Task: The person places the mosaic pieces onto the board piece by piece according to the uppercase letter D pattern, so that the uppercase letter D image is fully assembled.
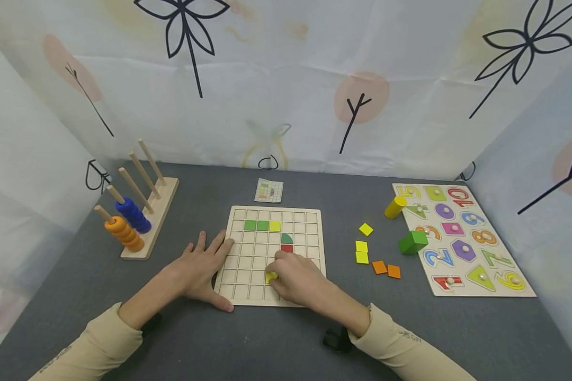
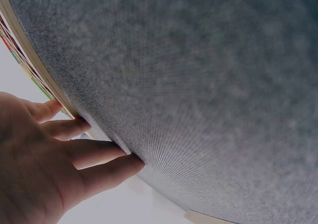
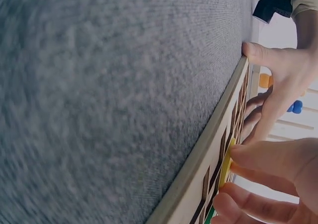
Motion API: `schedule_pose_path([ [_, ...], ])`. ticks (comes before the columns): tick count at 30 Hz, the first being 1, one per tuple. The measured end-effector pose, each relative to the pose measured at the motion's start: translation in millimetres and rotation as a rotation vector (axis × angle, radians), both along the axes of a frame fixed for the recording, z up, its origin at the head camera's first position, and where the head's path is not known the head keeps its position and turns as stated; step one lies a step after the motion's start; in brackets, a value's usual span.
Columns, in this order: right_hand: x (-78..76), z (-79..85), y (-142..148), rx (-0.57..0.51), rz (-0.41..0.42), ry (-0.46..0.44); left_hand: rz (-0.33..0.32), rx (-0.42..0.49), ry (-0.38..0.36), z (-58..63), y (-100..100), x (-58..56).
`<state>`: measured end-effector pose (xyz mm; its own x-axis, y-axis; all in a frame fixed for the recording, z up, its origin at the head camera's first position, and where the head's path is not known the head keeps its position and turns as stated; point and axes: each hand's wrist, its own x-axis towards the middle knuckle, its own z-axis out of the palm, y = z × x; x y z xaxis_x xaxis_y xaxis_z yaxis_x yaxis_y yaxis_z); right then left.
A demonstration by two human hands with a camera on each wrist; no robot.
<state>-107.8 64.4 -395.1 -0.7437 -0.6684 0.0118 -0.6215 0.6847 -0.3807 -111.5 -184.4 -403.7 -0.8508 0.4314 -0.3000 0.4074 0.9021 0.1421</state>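
Note:
A light wooden grid board (image 1: 240,292) lies flat on the dark table. My left hand (image 1: 195,272) rests at its left edge, fingers spread and fingertips (image 2: 134,162) down on the table beside it. Over the board's lower middle, my right hand (image 1: 299,278) pinches a yellow square tile (image 3: 226,162) between thumb and finger, right at the grid cells. Two green tiles (image 1: 256,225) and a yellow tile (image 1: 275,226) form a row near the top. A green quarter-round tile (image 1: 286,239) sits above a red tile (image 1: 287,248). My right hand hides part of the board.
A small pattern card (image 1: 269,190) lies behind the board. Yellow tiles (image 1: 362,253) and orange tiles (image 1: 393,271) lie to the right. Farther right are a yellow cylinder (image 1: 394,207), a green block (image 1: 412,242) and a number puzzle (image 1: 495,280). A ring stacker (image 1: 164,203) stands left.

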Motion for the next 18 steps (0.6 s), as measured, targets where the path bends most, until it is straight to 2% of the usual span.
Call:
schedule_pose_path([
  [18,1.1,-0.2,0.7,0.003,0.002,0.006,-0.002,0.008,-0.003,-0.8,-0.6,-0.2],
])
